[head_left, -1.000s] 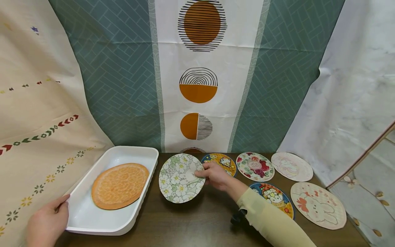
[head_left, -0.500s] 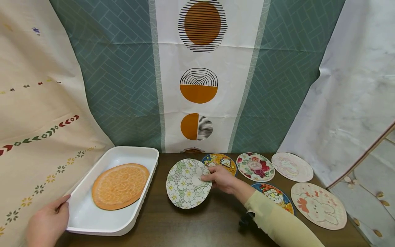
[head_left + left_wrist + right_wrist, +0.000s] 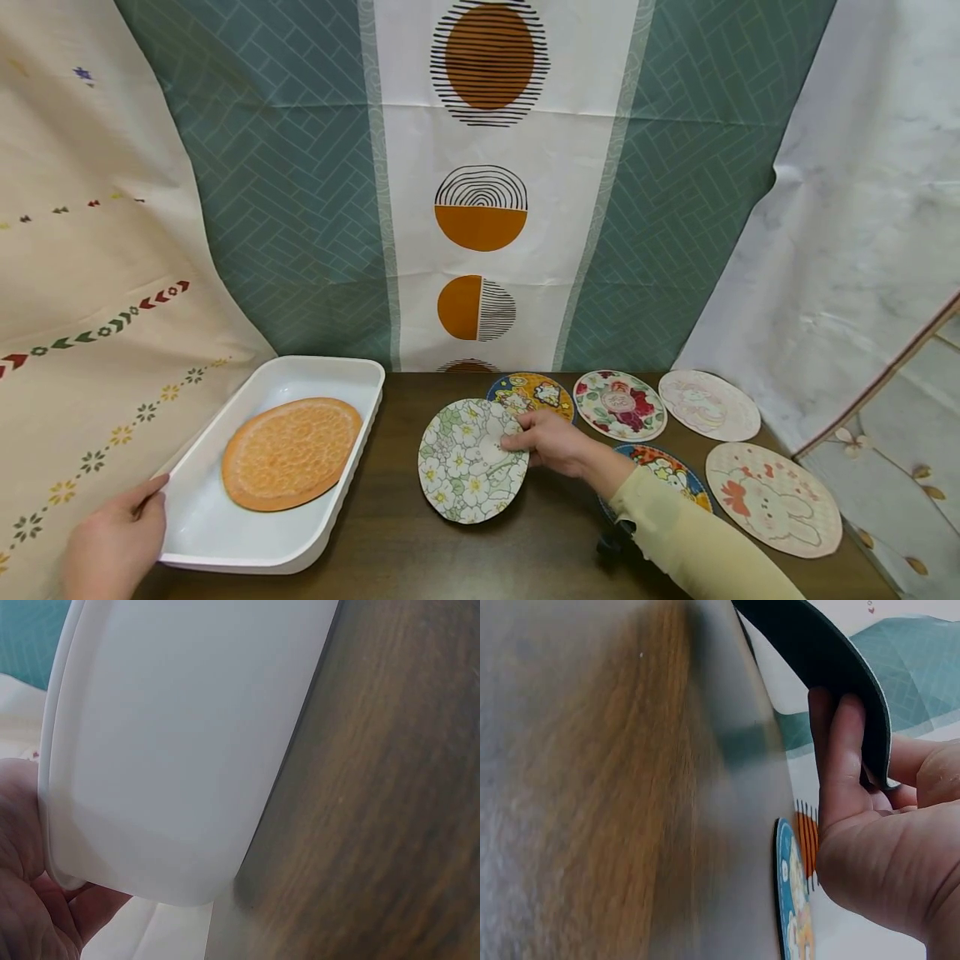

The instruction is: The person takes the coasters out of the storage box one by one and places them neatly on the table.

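Note:
In the head view, my right hand (image 3: 555,442) pinches the right edge of a round mat (image 3: 465,471) printed with white flowers and green leaves. The right wrist view shows its black underside (image 3: 802,645), slightly bent, with fingers beneath it and the thumb on the other face. The mat is held over the brown table, its lower edge tipped toward me. My left hand (image 3: 116,537) grips the near-left rim of a white plastic tray (image 3: 195,533). That rim also shows between thumb and fingers in the left wrist view. Inside the tray lies an orange-brown round mat (image 3: 292,450).
Several other round mats lie on the table (image 3: 420,567) at the right: a yellow-and-blue one (image 3: 551,396), a rose one (image 3: 621,404), a pale one (image 3: 708,406), a bunny one (image 3: 772,500) and a blue-rimmed one (image 3: 675,479) partly behind my sleeve. Patterned cloths hang behind.
My right hand has moved the flowered mat to the right and closer to me, away from the tray. My left hand and the tray have stayed in place.

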Motion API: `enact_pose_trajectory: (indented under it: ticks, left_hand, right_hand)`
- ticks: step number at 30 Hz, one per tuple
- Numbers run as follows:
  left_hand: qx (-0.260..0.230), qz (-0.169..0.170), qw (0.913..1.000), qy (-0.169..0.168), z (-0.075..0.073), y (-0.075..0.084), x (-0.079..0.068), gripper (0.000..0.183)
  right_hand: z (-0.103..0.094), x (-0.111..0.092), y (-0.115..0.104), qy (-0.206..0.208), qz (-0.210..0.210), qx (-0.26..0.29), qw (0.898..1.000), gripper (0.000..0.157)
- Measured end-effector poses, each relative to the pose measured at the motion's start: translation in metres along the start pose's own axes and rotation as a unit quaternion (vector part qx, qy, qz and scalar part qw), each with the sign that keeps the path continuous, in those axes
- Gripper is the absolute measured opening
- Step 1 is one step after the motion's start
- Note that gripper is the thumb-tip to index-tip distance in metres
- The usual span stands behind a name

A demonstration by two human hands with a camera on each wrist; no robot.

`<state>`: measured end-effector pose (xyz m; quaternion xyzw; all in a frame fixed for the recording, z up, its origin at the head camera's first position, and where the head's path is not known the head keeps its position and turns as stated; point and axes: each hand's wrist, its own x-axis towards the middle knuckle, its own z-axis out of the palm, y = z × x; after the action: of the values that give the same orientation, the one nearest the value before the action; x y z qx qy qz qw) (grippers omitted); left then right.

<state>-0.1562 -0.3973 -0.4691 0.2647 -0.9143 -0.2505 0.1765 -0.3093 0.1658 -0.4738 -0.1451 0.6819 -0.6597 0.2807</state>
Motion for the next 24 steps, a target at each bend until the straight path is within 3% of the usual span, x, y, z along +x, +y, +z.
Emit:
enact_pose_trajectory:
  ticks: [5,13,24]
  left_hand:
    - [0.003,0.006,1.0000,0.006,0.000,-0.001,0.000,0.037]
    - [0.004,-0.006,0.9999,-0.009,0.000,0.000,0.001,0.038]
    - [-0.001,0.010,0.9999,0.011,0.001,0.000,0.001,0.036]
  right_hand:
    - [-0.004,-0.003,0.001,-0.010,-0.001,-0.008,1.000,0.010]
    - [-0.013,-0.011,0.004,-0.033,0.008,-0.025,0.999,0.025]
    - [-0.019,-0.023,0.007,-0.036,0.024,-0.029,0.999,0.024]
